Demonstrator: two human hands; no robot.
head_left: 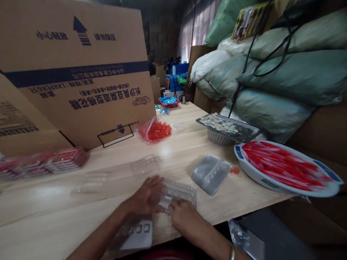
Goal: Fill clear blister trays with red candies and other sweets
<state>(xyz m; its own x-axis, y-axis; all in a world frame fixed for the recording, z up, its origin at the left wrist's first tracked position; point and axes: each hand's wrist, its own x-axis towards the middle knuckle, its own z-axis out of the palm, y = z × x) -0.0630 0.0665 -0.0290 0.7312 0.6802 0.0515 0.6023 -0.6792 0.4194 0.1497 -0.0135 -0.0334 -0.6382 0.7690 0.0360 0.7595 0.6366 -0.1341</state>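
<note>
My left hand [146, 195] and my right hand [184, 216] meet at the near edge of the wooden table [54, 202], gripping both sides of a ridged transparent plastic tray [180, 191]. Part of that tray is hidden by my fingers. Below my left wrist lies a flat transparent moulded sheet [134, 231]. A longer transparent plastic piece [119, 177] lies just beyond my left hand. To the right sits a stack of transparent trays [210, 174], with a few small red pieces [234, 170] beside it.
A plastic bag of red pieces [155, 130] lies mid-table, before a large cardboard box [81, 76]. Red packets [46, 162] are stacked left. A white tray of long red sticks [282, 169] and a basket under a tray [219, 131] stand right, by stuffed sacks [273, 79].
</note>
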